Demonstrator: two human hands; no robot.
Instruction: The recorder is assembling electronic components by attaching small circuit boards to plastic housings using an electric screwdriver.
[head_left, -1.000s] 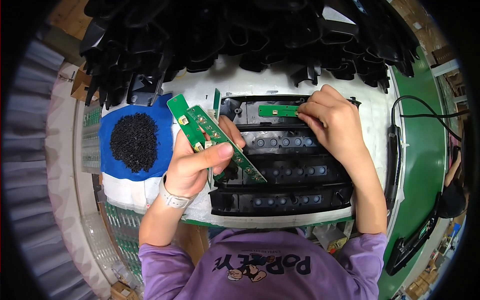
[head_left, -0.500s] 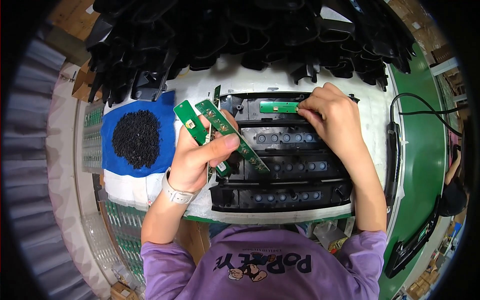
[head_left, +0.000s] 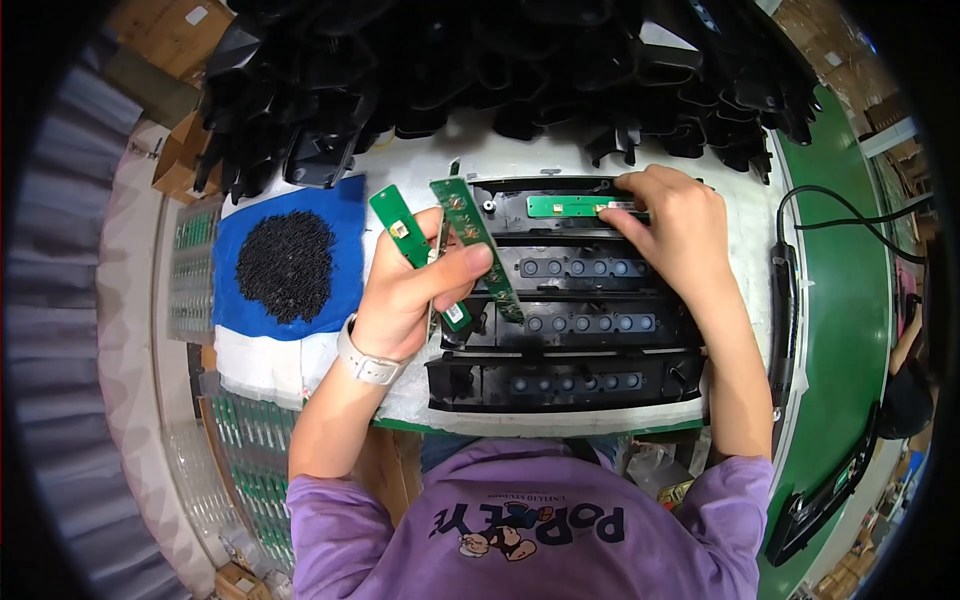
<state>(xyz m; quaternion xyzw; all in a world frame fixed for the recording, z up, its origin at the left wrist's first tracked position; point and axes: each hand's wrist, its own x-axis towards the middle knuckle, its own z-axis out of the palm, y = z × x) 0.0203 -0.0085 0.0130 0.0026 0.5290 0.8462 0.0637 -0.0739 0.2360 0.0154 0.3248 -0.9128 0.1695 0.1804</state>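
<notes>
Head view of a workplace seen from above, both bare hands over a white-covered bench (head_left: 400,170). The left hand (head_left: 420,290), with a pale wristwatch (head_left: 376,368) at its wrist, has its fingers closed on a loose bundle of green circuit boards (head_left: 480,255); the boards fan out at differing angles, the foremost lying under the thumb and slanting down to the right, its lower end in front of the black housings. The right hand (head_left: 680,225) is at the right end of a single green circuit board (head_left: 570,209), which lies lengthwise in the farthest black housing (head_left: 545,229). Its thumb and index finger are narrowly parted about that end; whether they grip the board cannot be told. Three further black housings (head_left: 470,382) are ranged in rows nearer the body, each with a strip of round grey buttons (head_left: 577,383). To the left, a heap of small black pieces (head_left: 285,265) rests on a blue sheet (head_left: 345,215). Beyond the rows, a dense pile of black plastic parts (head_left: 480,75) spans the far side. Trays of green boards (head_left: 255,460) are at lower left; a black cable (head_left: 850,208) loops at right.
</notes>
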